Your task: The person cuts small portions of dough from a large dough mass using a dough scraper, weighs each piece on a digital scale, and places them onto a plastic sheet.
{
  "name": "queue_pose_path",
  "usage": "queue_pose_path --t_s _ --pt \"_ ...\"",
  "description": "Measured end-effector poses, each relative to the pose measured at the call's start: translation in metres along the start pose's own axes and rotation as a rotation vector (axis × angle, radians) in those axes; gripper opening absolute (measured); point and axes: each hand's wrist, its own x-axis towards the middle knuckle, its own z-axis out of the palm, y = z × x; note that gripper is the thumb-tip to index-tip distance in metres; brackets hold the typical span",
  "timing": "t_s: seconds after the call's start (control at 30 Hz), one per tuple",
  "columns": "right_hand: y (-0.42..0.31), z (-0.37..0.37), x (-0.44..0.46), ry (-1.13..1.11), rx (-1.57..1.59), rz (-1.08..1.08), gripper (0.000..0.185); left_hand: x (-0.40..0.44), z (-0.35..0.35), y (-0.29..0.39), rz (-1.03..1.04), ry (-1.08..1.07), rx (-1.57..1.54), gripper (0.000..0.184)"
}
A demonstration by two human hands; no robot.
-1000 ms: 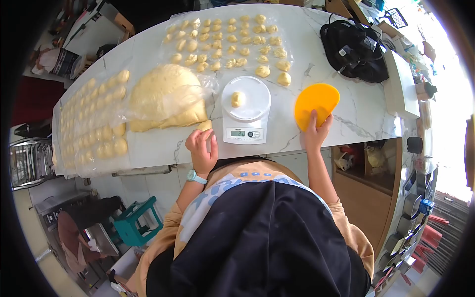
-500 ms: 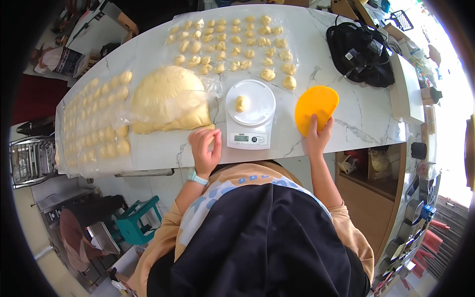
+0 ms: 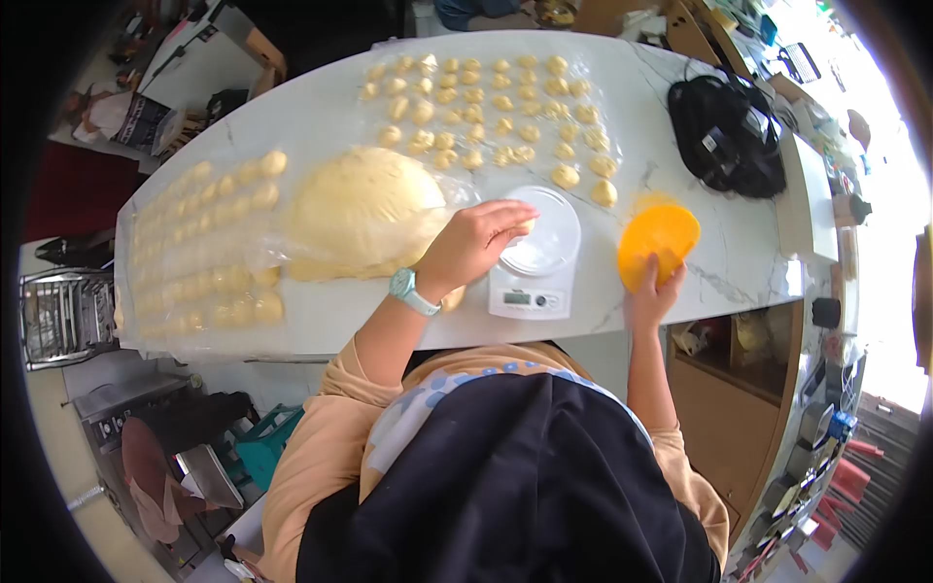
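Note:
My left hand [image 3: 474,243], with a pale watch on its wrist, reaches over the white kitchen scale [image 3: 558,245]. Its fingers are closed on a small dough piece [image 3: 526,226] at the left side of the round plate, mostly covered by the hand. In my right hand [image 3: 655,291] is a yellow dough scraper [image 3: 665,238], gripped at its near edge just above the table, right of the scale. The big dough mass [image 3: 364,199], partly under plastic film, lies left of the scale. Another bit of dough [image 3: 453,297] shows beside my left wrist.
Rows of small dough balls [image 3: 502,102] lie on plastic at the back. More dough balls [image 3: 209,301] sit under film at the left. A black bag [image 3: 724,136] and a white box [image 3: 805,189] stand at the right. Part of another person [image 3: 476,12] shows beyond the table.
My left hand has moved from the table's front edge up and right onto the scale, closing on the dough piece there. The right hand still holds the scraper. The whole view has shifted slightly.

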Motion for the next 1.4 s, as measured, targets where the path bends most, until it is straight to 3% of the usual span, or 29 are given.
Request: queue_pose_path --t_s 0.07,0.1,0.13,0.2,0.27,0.33,0.53,0.63,0.73,0.83,0.93,0.97,1.03,1.1,1.17,1.23,1.4 --pt "-0.001 0.003 -0.001 0.051 -0.038 0.002 0.036 0.011 -0.045 0.012 0.227 0.255 0.198 0.032" --pt "-0.004 0.006 -0.002 0.055 -0.022 0.004 0.037 0.018 -0.074 0.008 0.211 0.399 0.237 0.031" --pt "-0.007 0.008 -0.002 0.060 -0.006 0.007 0.038 0.026 -0.107 0.006 0.069 0.500 0.230 0.028" --pt "-0.006 0.009 -0.001 0.069 0.032 0.023 0.039 0.042 -0.171 -0.042 -0.036 0.720 0.496 0.027" --pt "-0.004 0.008 -0.001 0.063 0.052 0.035 0.038 0.042 -0.221 -0.136 -0.195 0.548 0.719 0.022" --pt "-0.009 0.010 -0.002 0.067 0.043 0.032 0.037 0.046 -0.235 -0.184 -0.336 0.262 0.649 0.018" --pt "-0.007 0.010 -0.001 0.094 -0.081 -0.004 0.037 0.077 -0.207 -0.216 -0.238 0.116 0.449 0.018" --pt "-0.004 0.011 -0.001 0.127 -0.051 0.011 0.037 0.076 -0.204 -0.229 -0.117 0.106 0.581 0.028" --pt "-0.009 0.011 -0.004 0.094 -0.014 -0.001 0.036 0.055 -0.196 -0.202 -0.161 0.145 0.895 0.037" --pt "-0.009 0.012 -0.005 0.070 0.198 0.057 0.036 0.028 -0.204 -0.164 0.026 0.428 0.813 0.040" --pt "-0.006 0.008 -0.005 0.069 0.326 0.024 0.034 -0.029 -0.165 -0.089 -0.046 0.726 0.439 0.022" --pt "-0.014 0.013 -0.007 0.030 0.323 -0.031 0.033 -0.056 -0.139 -0.070 -0.076 0.805 0.310 0.017" --pt "-0.050 0.036 -0.021 -0.054 0.328 -0.136 0.030 -0.120 -0.073 -0.064 -0.075 0.749 0.143 0.019" --pt "-0.078 0.052 -0.038 -0.502 0.261 -0.097 0.030 -0.142 -0.027 -0.031 -0.085 0.503 0.345 0.031" --pt "-0.148 0.076 -0.045 -1.119 -0.252 -0.106 0.028 -0.146 0.009 -0.026 -0.226 0.524 0.335 0.033" --pt "-0.156 0.104 -0.057 -1.336 -0.351 -0.347 0.031 -0.152 0.026 -0.037 -0.178 0.533 0.414 0.036" --pt "-0.175 0.149 -0.074 -1.592 -0.607 -0.641 0.024 -0.160 0.043 -0.048 -0.153 0.589 0.443 0.038"
